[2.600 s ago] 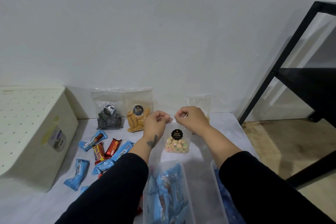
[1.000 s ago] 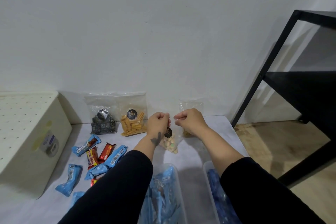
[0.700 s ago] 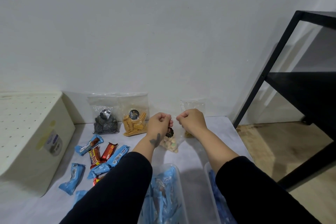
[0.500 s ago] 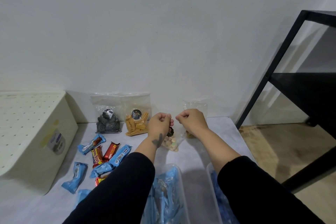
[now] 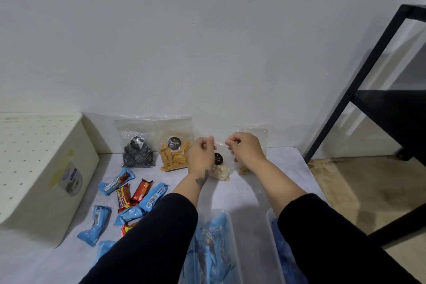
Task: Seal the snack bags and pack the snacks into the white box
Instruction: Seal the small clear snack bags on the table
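Observation:
A small clear snack bag (image 5: 221,168) with pale round biscuits and a black round label hangs above the table. My left hand (image 5: 201,156) pinches its top edge at the left corner, and my right hand (image 5: 245,151) pinches the same edge at the right. The white box (image 5: 34,168) with a dotted lid stands at the far left, lid shut. Against the wall lean a bag of dark spiral snacks (image 5: 137,151) and a bag of orange sticks (image 5: 174,148). Another clear bag (image 5: 255,132) stands behind my right hand, mostly hidden.
Several blue and red wrapped bars (image 5: 136,196) lie scattered on the white table between the box and my left arm. Two clear bins with blue packets, one (image 5: 214,249) in the middle and one (image 5: 280,251) to its right, sit at the near edge. A black metal shelf frame (image 5: 359,83) stands at right.
My hands still hold the biscuit bag's top; since 2.6 s ago the bag has tilted and swung down behind my left hand. Over the last half second the hands have spread slightly apart.

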Motion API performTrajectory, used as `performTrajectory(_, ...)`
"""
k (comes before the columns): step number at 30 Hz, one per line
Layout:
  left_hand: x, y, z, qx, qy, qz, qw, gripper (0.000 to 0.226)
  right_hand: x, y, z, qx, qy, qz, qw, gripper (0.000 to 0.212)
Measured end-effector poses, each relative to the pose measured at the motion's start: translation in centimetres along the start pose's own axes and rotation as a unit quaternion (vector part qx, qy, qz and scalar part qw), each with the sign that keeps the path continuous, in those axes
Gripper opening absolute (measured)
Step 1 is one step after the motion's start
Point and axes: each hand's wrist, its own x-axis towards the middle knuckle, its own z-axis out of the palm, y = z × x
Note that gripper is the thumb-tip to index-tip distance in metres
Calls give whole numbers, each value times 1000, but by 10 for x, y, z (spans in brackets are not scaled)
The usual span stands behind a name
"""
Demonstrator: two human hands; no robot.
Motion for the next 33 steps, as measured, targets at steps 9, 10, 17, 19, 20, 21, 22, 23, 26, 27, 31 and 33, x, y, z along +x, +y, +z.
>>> performTrajectory(9, 14, -12, -12, 57, -12, 86, 995, 15, 9, 3, -2, -23, -59, -58, 996, 9)
performTrajectory(10, 15, -12, -12, 42, -16, 81, 996, 8, 11, 4, -1, -41, -51, -63, 996, 5)
performTrajectory(17, 19, -12, -10, 63, -45, 71, 994, 9, 10, 4, 3, -158, -35, -74, 984, 14)
performTrajectory(19, 19, -11, -9, 77, -49, 63, 994, 10, 9, 5, 4, -167, -42, -75, 982, 15)
performTrajectory(20, 19, -11, -9, 79, -47, 59, 994, 11, 9, 5, 5, -160, -39, -76, 983, 14)
performTrajectory(21, 19, -11, -9, 80, -44, 56, 994, 11, 10, 7, 6, -147, -34, -79, 985, 13)
performTrajectory(22, 18, -11, -10, 83, -43, 54, 994, 11, 11, 8, 6, -130, -30, -84, 987, 11)
performTrajectory(23, 18, -10, -10, 85, -43, 53, 994, 11, 12, 8, 7, -114, -28, -88, 989, 9)
performTrajectory(26, 16, -8, -8, 94, -40, 59, 993, 11, 10, 7, 6, -104, -34, -89, 990, 8)
performTrajectory(27, 15, -7, -8, 99, -39, 62, 992, 11, 10, 7, 7, -110, -31, -86, 990, 8)
performTrajectory(31, 14, -7, -8, 93, -40, 58, 993, 9, 9, 7, 8, -123, -28, -72, 989, 6)
performTrajectory(33, 15, -7, -9, 86, -43, 58, 994, 8, 9, 6, 6, -121, -31, -68, 990, 6)
